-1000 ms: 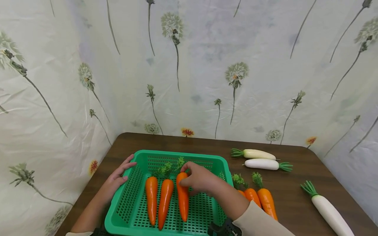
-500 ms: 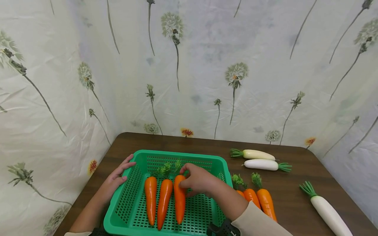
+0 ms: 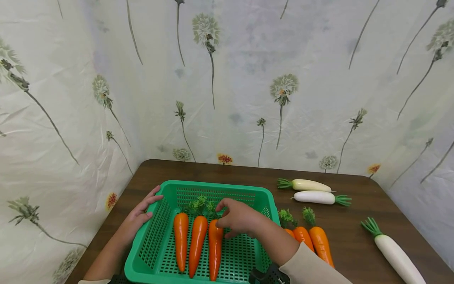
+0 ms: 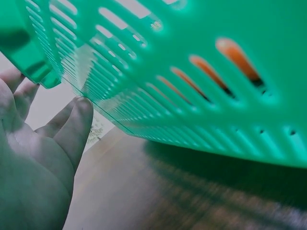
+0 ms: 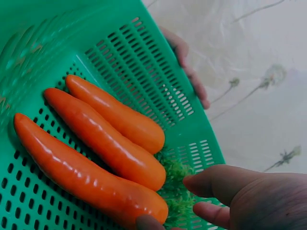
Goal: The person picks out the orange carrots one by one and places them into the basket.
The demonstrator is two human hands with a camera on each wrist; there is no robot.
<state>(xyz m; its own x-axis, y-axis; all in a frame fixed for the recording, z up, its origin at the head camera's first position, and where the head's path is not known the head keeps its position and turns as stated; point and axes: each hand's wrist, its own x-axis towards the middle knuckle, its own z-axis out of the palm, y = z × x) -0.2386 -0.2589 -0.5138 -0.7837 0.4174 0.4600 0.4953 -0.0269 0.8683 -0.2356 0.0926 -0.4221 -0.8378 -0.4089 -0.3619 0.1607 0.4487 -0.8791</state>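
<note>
Three orange carrots with frilly green tops lie side by side in a green plastic basket (image 3: pixel 218 184). They are the left carrot (image 3: pixel 181 240), the middle carrot (image 3: pixel 198 245) and the right carrot (image 3: pixel 215 249). My right hand (image 3: pixel 241 216) is over the thick end of the right carrot. In the right wrist view its fingers are spread about the leafy tops (image 5: pixel 180 191), with one fingertip at the nearest carrot (image 5: pixel 91 184). My left hand (image 3: pixel 140 213) rests against the basket's left rim; in the left wrist view its fingers look extended along the green wall (image 4: pixel 158 115).
More carrots (image 3: pixel 320 242) lie on the brown table (image 3: pixel 248 175) just right of the basket. Two white radishes (image 3: pixel 313 197) lie behind them, and another white radish (image 3: pixel 399 256) is at the far right. A flower-patterned sheet (image 3: pixel 241 79) hangs behind.
The right carrot has come down toward me and now lies on the basket floor beside the others. My right hand's grip on it has loosened. My left hand stays at the rim.
</note>
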